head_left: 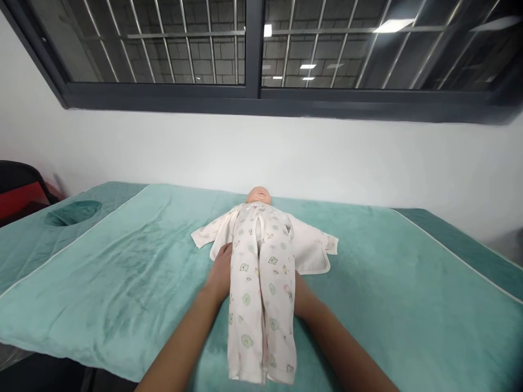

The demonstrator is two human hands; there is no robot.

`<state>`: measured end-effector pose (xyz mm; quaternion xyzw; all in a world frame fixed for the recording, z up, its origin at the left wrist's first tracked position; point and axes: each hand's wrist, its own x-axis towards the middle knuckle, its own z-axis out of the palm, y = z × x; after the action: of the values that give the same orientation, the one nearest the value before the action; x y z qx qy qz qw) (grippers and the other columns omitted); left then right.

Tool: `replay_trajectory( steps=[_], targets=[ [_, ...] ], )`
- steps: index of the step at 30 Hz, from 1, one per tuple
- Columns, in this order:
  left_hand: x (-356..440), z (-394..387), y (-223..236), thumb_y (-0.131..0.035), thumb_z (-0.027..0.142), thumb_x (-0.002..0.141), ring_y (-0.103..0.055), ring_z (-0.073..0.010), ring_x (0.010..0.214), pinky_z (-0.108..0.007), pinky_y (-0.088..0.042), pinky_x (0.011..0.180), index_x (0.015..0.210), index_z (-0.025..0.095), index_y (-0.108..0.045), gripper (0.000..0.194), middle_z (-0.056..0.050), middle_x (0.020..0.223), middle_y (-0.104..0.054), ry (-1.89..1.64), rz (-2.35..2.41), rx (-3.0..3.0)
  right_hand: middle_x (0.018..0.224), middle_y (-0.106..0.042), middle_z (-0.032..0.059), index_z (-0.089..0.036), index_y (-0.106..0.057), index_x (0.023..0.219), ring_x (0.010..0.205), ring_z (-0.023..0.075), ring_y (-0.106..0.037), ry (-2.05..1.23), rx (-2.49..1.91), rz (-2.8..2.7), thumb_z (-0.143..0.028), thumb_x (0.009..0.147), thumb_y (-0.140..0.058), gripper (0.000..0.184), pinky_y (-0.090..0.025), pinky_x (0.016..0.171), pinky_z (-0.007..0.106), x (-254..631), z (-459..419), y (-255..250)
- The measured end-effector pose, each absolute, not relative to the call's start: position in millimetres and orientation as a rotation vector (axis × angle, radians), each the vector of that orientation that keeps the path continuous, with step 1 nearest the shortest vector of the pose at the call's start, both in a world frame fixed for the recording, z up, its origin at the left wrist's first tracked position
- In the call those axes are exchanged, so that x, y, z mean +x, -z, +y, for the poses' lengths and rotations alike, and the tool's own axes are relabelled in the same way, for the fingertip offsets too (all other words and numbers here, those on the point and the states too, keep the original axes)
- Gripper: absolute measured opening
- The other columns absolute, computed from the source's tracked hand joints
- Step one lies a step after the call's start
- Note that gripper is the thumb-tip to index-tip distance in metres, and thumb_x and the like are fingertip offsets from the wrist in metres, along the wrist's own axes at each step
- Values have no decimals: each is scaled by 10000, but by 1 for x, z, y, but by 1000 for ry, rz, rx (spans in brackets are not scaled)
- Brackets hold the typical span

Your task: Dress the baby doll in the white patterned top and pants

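Apparently a massage or treatment room
Along the far, plain white wall (183,147) stands a teal, plush-covered bed (122,261) with an oval face hole (73,213) at left; above, a dark-grey-framed glass window (253,98) shows silvery metal bars (187,35).

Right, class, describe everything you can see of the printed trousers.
The trousers look like soft white fabric printed with small green and other coloured motifs. Two long legs stretch side by side towards the viewer, with an opening near the top. The waist end lies over the shirt, below the doll's head. The left hand and right hand are partly hidden at opposite edges.
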<state>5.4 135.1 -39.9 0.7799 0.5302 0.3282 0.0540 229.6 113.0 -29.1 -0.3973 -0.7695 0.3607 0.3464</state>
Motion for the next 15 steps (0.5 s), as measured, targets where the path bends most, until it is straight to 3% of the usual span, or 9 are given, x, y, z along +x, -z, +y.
replay_trajectory(
  steps=[10, 15],
  targets=[
    [7, 128, 33, -493, 245, 832, -586, -298, 1112, -400, -472, 958, 1253, 241, -580, 429, -71, 1217, -657, -1074, 1546, 2248, 1260, -650, 116, -252, -649, 1190, 1250, 361, -534, -911, -1066, -1995, -407, 795, -676, 425, -446, 1043, 510, 231, 112, 31],
    [5, 128, 40, -518, 236, 818, -614, -261, 974, -390, -497, 899, 1137, 227, -636, 340, -71, 1059, -694, -1035, 1554, 2301, 1237, -657, 140, -230, -639, 1187, 1155, 346, -605, -872, -1118, -1915, -445, 826, -637, 419, -511, 967, 503, 231, 113, 36]
  ],
)
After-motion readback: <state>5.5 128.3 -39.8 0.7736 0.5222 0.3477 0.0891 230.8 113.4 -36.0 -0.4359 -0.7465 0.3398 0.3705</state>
